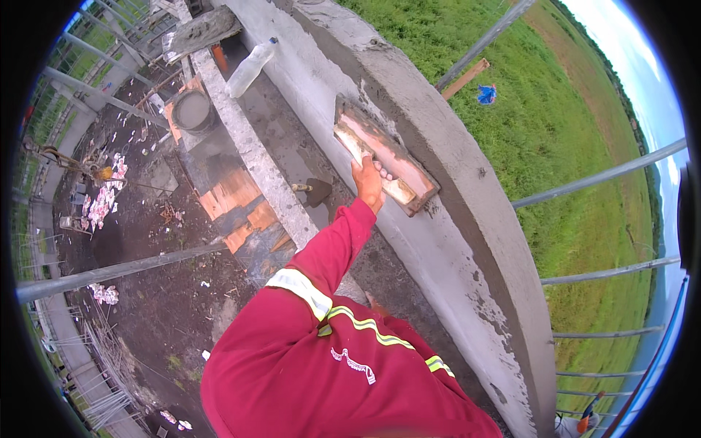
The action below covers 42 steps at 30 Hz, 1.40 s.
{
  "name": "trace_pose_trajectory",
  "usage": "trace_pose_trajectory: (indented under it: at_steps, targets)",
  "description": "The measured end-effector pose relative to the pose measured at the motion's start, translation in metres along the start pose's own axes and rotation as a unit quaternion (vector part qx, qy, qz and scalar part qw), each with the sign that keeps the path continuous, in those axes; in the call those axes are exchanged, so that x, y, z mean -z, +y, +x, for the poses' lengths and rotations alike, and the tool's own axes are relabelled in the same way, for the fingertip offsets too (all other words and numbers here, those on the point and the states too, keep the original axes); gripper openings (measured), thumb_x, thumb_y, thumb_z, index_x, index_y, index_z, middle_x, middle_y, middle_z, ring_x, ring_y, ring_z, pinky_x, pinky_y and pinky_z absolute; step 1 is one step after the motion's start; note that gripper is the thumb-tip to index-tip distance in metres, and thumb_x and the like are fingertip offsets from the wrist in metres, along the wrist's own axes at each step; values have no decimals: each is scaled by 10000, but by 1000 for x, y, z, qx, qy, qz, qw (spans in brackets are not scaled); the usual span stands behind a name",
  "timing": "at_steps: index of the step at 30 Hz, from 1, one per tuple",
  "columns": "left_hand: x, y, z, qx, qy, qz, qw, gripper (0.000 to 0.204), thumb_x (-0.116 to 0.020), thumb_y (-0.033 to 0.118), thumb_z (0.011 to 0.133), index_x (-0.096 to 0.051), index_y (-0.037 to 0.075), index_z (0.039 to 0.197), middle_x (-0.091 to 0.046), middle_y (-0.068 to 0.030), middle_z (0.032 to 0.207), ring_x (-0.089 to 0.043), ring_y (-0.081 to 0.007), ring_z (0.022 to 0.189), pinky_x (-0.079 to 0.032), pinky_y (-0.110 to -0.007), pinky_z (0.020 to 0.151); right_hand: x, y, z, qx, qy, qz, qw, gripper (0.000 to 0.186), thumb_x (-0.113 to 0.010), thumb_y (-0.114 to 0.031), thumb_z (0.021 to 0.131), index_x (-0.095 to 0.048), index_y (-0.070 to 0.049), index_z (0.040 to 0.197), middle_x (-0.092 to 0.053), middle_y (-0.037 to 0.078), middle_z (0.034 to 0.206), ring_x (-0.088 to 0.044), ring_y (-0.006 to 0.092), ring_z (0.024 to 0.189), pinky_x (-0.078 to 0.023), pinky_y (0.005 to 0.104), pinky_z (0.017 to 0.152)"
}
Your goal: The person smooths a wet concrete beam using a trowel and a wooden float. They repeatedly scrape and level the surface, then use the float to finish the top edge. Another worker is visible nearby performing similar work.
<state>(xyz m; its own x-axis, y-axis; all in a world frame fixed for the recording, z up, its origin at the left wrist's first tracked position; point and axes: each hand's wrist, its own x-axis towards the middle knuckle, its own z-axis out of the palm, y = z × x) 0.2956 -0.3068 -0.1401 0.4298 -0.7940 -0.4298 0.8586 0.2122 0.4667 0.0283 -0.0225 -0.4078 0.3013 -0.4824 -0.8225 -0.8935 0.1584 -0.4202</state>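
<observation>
My left hand (371, 182) is closed round the pale wooden handle of a plasterer's float (409, 169). The float's long, mortar-smeared board lies against the upper inner side of a curved concrete wall (456, 248). Wet grey plaster is smeared near its edges, and a darker band runs along the wall's top. My red sleeve with a reflective band reaches up to the float from the lower left. Below the hand, on the narrow floor beside the wall, rests a pointed trowel (318, 191) with a short handle. My right hand is out of the picture.
A mortar bucket (192, 111) stands on boards at left. A cloudy plastic bottle (252, 68) leans by the wall. A long concrete ledge (244, 139) edges the narrow floor. Metal poles (606, 175) cross both sides, with grass beyond the wall and rubble below left.
</observation>
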Motion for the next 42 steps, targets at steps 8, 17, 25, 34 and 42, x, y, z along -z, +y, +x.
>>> trace_pose_trajectory:
  at_steps: [8,17,25,34,42]
  targets:
    - [11,-52,-76,-211,-183,276,920,346,-539,262,1058,-457,29,1300,-628,-124,953,-636,-241,729,-550,-364,668,-1,6,-17,5,-30,13,999,920,-602,-612,895,-198,-223,1625,-363,199,1601,-373,400,1456,-274,507,1201]
    - [-7,-37,-41,-408,-236,406,783,427,-633,165,998,-484,-8,1359,-678,-245,1186,-700,-438,986,-576,-450,818,8,4,-24,-6,-54,16,998,917,-595,-602,898,-176,-235,1627,-356,199,1604,-376,401,1454,-280,512,1197]
    - [-3,53,105,-293,-84,323,896,268,-522,275,1067,-502,22,1153,-576,-80,752,-572,-167,606,-500,-338,551,8,4,-18,-2,-59,25,998,915,-589,-593,901,-157,-247,1629,-350,200,1607,-378,403,1452,-285,517,1193]
    - [20,-38,-9,-212,-172,303,913,337,-513,311,1071,-462,26,1246,-576,-64,791,-548,-134,601,-480,-319,570,10,5,-17,13,-48,23,998,913,-582,-583,904,-135,-259,1632,-343,200,1610,-381,405,1450,-291,521,1188]
    - [17,-68,-57,-330,-247,403,817,397,-615,150,1008,-472,8,1351,-683,-244,1105,-705,-429,948,-561,-424,788,7,6,-19,0,-67,14,998,912,-576,-574,907,-116,-270,1634,-337,201,1612,-383,406,1449,-297,526,1184]
